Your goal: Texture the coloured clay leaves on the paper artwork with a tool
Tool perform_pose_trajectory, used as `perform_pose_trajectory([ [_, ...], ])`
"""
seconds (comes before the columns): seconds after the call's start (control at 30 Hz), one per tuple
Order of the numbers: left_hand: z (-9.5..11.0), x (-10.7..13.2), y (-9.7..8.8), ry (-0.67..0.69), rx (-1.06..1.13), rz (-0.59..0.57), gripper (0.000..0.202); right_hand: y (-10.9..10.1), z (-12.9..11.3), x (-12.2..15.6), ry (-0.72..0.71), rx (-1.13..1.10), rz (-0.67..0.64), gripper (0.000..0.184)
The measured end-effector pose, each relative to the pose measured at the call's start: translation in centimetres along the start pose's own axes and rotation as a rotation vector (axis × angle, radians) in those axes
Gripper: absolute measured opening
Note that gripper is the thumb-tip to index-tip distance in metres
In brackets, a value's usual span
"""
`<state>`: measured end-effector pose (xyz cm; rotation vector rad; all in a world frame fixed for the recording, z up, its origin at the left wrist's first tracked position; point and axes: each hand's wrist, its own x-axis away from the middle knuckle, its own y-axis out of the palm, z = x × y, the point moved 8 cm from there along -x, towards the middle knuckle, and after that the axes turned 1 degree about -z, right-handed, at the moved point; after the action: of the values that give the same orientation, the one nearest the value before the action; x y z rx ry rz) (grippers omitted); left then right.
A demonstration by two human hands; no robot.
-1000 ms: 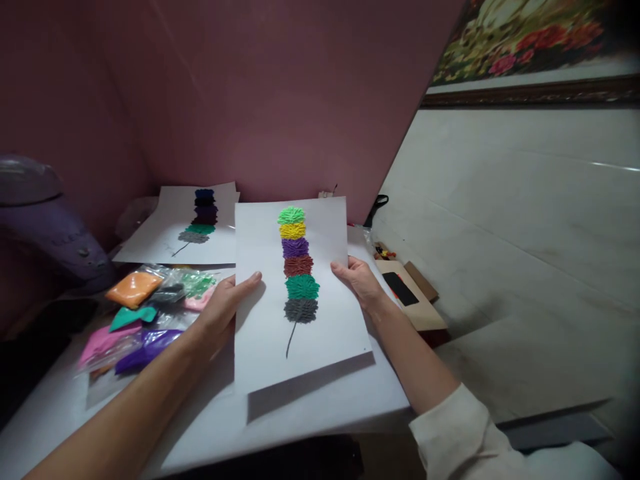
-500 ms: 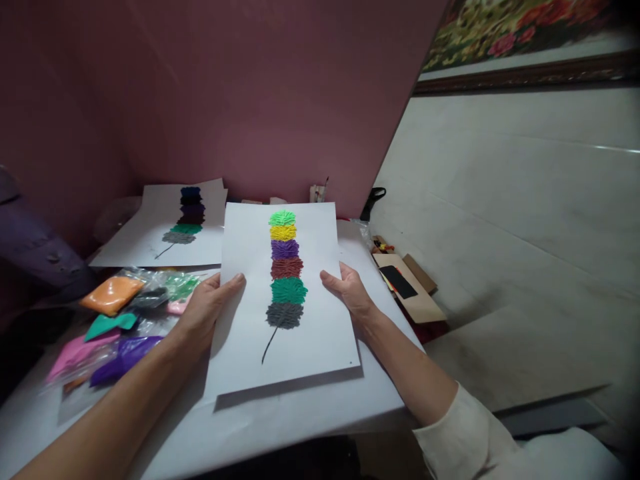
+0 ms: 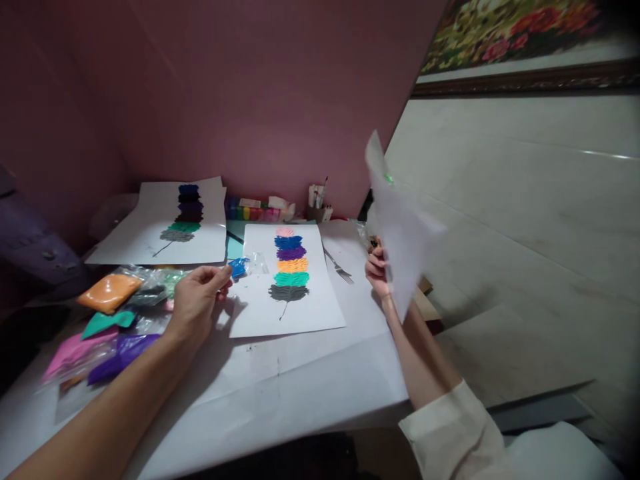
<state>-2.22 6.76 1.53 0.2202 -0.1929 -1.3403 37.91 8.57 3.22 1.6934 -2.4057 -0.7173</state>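
Pink paint covers the broad wall (image 3: 250, 87) behind the bench (image 3: 325, 390), whose white covering has a few dark specks near the front. A framed painting (image 3: 520, 40) hangs at upper right. Half a second ago both hands held one sheet flat over the middle; now the raised sheet (image 3: 407, 233) has swung to the right, tilted steeply and blurred, showing mostly its plain back and a speck of bright green. That move has uncovered the lower sheet (image 3: 290, 279), flat on the bench, with stacked bands from pink to grey above a thin stem. A similar sheet (image 3: 200, 230) lies beyond the colourful packets (image 3: 111, 323) on the left, where it was. Lettering on the purple bottle (image 3: 33, 243) at far left is too blurred to read. The right hand (image 3: 379, 270) has its fingers clamped on the raised sheet's near edge. The left hand (image 3: 200, 297) has let go of it; its thumb and fingertips are together just at the blue packet (image 3: 239, 268), though whether they grip it I cannot tell. That packet, over the lower sheet's left edge, and the fork (image 3: 341, 270) beside its right edge have both come into view.
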Motion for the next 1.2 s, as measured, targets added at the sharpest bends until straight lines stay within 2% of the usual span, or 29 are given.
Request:
perform_pose_trajectory([
  [0.17,-0.7,0.1,-0.5,-0.088,-0.100,0.040,0.026,0.0,1.1,0.2,0.053,-0.107,-0.115,0.008],
  [0.4,-0.9,0.1,-0.9,-0.092,-0.157,0.038,0.029,0.7,2.5,0.5,0.104,-0.184,-0.218,0.002],
  [0.53,-1.2,0.2,-0.9,-0.118,-0.133,0.033,0.030,0.8,3.3,0.4,0.109,-0.210,-0.242,0.014],
  [0.67,-0.5,0.2,-0.5,-0.019,-0.171,0.020,0.032,1.3,4.0,0.7,0.133,-0.220,-0.266,0.022],
  [0.9,-0.4,0.2,0.1,0.047,-0.209,-0.015,0.025,2.2,4.9,1.1,0.200,-0.211,-0.309,0.016],
  [1.2,-0.5,0.4,0.2,0.011,-0.247,0.004,0.022,2.3,4.7,1.2,0.226,-0.217,-0.294,0.012],
])
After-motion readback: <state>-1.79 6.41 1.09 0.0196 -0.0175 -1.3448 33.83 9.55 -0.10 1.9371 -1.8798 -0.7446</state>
